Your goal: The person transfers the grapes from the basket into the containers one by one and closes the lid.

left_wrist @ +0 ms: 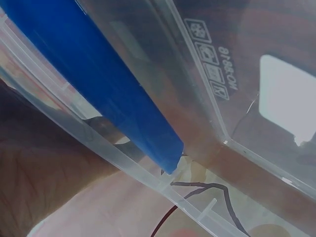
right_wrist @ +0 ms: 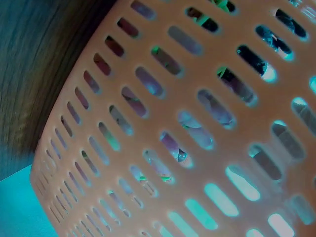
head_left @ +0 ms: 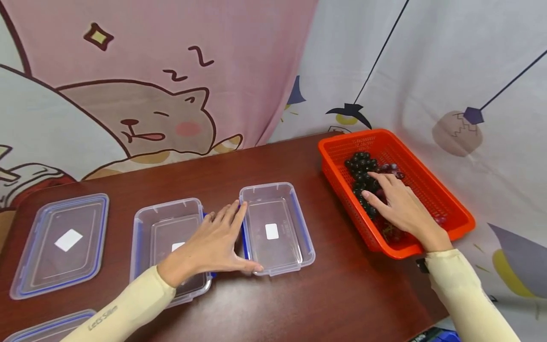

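Observation:
My left hand (head_left: 213, 242) spreads along the left side of a clear plastic food container (head_left: 278, 209), fingertips at its back left corner and thumb on its front left corner. A white label is in the container's base. In the left wrist view its blue clip flap (left_wrist: 123, 94) hangs at the side. Over a red slotted plastic basket (head_left: 453, 213) reaches my right hand (head_left: 399, 204), thumb and fingers apart above black grapes (head_left: 361, 164). Reddish grapes (head_left: 389, 168) lie beside them, partly hidden by the hand. The right wrist view is filled by the basket's slotted wall (right_wrist: 197, 69).
A second clear container (head_left: 147, 223) stands left, partly behind my left forearm. Farther left lies a blue-edged lid (head_left: 60, 266), and part of another lid (head_left: 55, 327) shows at the front left. Printed curtains (head_left: 256, 71) hang behind the brown table (head_left: 342, 294).

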### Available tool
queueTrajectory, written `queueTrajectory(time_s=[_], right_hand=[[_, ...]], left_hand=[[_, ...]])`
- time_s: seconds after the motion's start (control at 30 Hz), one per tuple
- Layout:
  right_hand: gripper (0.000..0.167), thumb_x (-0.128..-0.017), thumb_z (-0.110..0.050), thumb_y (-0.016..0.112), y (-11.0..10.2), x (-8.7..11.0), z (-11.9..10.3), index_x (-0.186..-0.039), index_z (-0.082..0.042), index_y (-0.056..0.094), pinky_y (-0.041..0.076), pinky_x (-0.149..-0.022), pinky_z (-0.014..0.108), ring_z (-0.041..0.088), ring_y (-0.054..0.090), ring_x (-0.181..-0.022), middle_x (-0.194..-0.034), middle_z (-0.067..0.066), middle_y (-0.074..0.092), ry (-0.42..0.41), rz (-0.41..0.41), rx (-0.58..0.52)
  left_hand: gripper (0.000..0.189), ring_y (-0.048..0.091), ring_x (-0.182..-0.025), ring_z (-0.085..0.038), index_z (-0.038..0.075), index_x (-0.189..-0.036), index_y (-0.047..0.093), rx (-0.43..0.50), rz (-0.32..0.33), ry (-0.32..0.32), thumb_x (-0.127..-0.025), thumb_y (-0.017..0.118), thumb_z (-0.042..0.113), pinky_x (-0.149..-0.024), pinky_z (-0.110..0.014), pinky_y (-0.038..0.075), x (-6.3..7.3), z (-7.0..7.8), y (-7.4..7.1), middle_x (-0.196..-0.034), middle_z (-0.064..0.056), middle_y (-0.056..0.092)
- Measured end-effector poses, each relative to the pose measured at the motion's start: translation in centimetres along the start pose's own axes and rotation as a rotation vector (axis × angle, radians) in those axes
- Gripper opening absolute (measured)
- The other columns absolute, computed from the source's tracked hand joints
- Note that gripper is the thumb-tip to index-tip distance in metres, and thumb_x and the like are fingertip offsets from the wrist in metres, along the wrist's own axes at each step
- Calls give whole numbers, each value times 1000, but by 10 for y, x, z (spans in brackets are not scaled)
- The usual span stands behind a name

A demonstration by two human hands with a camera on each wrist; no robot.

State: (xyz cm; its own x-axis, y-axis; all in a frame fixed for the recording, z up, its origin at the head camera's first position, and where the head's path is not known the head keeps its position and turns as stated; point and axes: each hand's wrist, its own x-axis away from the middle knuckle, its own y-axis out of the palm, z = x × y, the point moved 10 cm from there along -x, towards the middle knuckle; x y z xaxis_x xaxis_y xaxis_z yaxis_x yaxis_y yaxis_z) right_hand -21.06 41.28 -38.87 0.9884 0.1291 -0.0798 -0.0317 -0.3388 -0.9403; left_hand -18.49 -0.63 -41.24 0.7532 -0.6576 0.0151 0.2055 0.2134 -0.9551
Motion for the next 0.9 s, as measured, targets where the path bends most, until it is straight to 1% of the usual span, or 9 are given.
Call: queueTrajectory(time_s=[0.13,0.23,0.37,0.43,0.5,0.57,0.73,0.8,0.9], right_hand=[[72,-108,-53,62,2,-2,-3,-166,-14,45,33,-110,73,47,48,-133,-159,24,47,-26,-23,23],[69,-106,-51,66,2,-2,-6,-163,-15,50,33,-106,69,46,44,-135,-158,22,48,-58,-9,39],[63,-101,-44,74,-2,-2,-15,-155,-15,60,33,-101,65,42,45,-133,-154,19,52,-146,46,41],[61,-98,-40,78,-1,-2,-20,-152,-15,63,34,-99,63,40,46,-131,-151,17,54,-196,51,31],[62,-96,-36,82,3,0,-24,-151,-16,65,35,-100,62,39,47,-133,-149,15,57,-228,26,18],[63,-94,-33,84,9,-2,-27,-152,-17,64,33,-102,64,40,45,-136,-149,15,58,-240,-23,22],[75,-90,-26,87,26,-4,-26,-157,-16,57,26,-104,75,48,35,-149,-158,23,50,-210,-152,83],[77,-88,-24,89,29,-4,-25,-158,-15,56,23,-105,79,49,31,-151,-158,22,50,-212,-167,102],[78,-87,-21,90,30,-3,-25,-156,-14,56,22,-105,80,49,29,-152,-152,18,54,-224,-155,113]], left_hand=[[152,38,-154,-48,-3,-172,21,-2,2,-1,-71,60,104,-114,-71,38,0,-1,-1,-173,-30,27],[153,36,-155,-48,-2,-172,20,5,-7,-4,-70,60,104,-115,-71,37,0,-1,0,-174,-29,25],[153,35,-156,-47,-1,-173,18,6,-19,-6,-70,58,105,-116,-71,36,0,-1,3,-175,-29,23],[153,36,-155,-48,-1,-173,18,5,-15,-4,-70,59,105,-115,-72,37,0,-1,2,-175,-29,24],[153,37,-155,-48,-2,-173,18,7,-10,0,-70,60,104,-114,-72,37,0,0,2,-174,-29,25],[153,39,-154,-48,-2,-173,18,9,-1,1,-71,61,103,-113,-72,38,-1,-1,0,-174,-29,26],[153,39,-154,-47,-2,-173,17,7,-3,0,-71,61,103,-113,-72,39,-1,-1,-1,-174,-29,26],[153,39,-154,-47,-2,-173,16,9,-8,0,-71,62,103,-114,-71,39,-1,-1,-1,-174,-28,26],[152,39,-154,-46,-1,-173,17,11,-8,4,-71,62,102,-113,-72,39,0,0,-1,-174,-28,27]])
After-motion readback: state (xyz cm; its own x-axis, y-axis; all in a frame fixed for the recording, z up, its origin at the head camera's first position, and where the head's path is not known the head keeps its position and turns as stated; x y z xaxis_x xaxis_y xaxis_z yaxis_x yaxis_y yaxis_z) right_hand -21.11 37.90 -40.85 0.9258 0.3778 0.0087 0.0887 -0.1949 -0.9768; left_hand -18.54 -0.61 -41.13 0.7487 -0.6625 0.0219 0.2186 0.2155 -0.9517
